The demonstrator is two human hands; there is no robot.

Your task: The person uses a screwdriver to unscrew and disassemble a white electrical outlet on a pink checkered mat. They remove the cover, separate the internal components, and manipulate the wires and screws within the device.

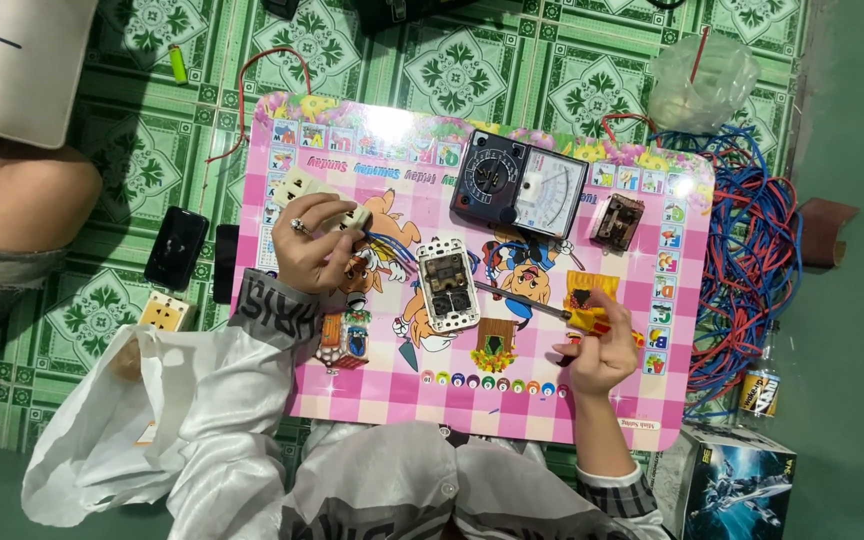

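Observation:
A pink cartoon-print table (392, 385) lies below me. My left hand (314, 250), with a ring on it, is shut on a cream socket block (304, 188) with blue and red wires running from it. At the table's middle lies a white switch module (448, 284), back side up. My right hand (602, 352) grips a yellow-handled screwdriver (552, 311) whose tip points left toward the switch module. A black analog multimeter (519, 183) sits at the far side of the table.
A small brown part (618, 221) lies right of the meter. A tangle of red and blue wires (752, 270) covers the floor at right. A black phone (176, 247), a cream socket (167, 313), a white plastic bag (142, 420) and another person's knee (22, 200) are left.

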